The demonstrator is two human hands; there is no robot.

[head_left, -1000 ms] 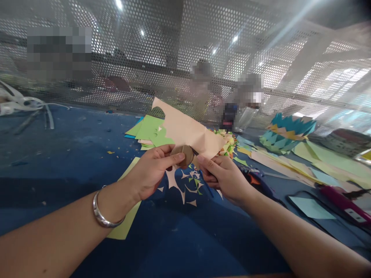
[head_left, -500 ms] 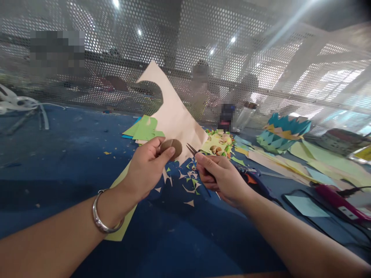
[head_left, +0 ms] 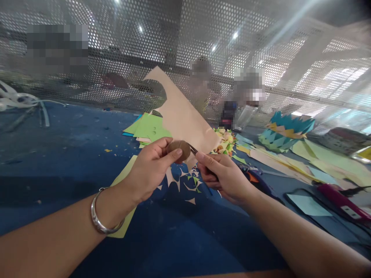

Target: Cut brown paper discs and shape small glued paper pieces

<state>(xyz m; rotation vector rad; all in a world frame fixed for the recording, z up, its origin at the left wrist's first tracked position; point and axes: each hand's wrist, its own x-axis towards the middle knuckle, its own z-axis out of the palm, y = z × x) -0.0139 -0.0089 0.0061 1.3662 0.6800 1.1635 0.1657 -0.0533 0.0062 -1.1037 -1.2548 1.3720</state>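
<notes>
Thumb and fingers of my left hand point(head_left: 155, 166) pinch a brown round paper piece point(head_left: 181, 150). Behind it rises a large pale pink sheet of paper point(head_left: 185, 119) with a curved notch cut from its left side; whether the two are joined is hidden. My right hand point(head_left: 222, 173) is closed around a pair of scissors point(head_left: 193, 149), their handles hidden by the fingers. The dark blades point up and left, and their tips meet the right edge of the round piece. Below the hands lie pink and green paper scraps point(head_left: 174, 181).
Stacked green sheets point(head_left: 147, 129) and a yellow-green strip point(head_left: 123, 218) lie at left. Beyond my right hand are colourful cut pieces point(head_left: 227, 139), a glue gun point(head_left: 261, 183), a teal paper crown point(head_left: 285, 131), paper sheets point(head_left: 278, 162) and a magenta power strip point(head_left: 342, 199). A perforated screen point(head_left: 124, 58) stands behind.
The round piece and pale sheet have shifted right with my left hand. The scissors tips, apart from the round piece before, are now at its edge.
</notes>
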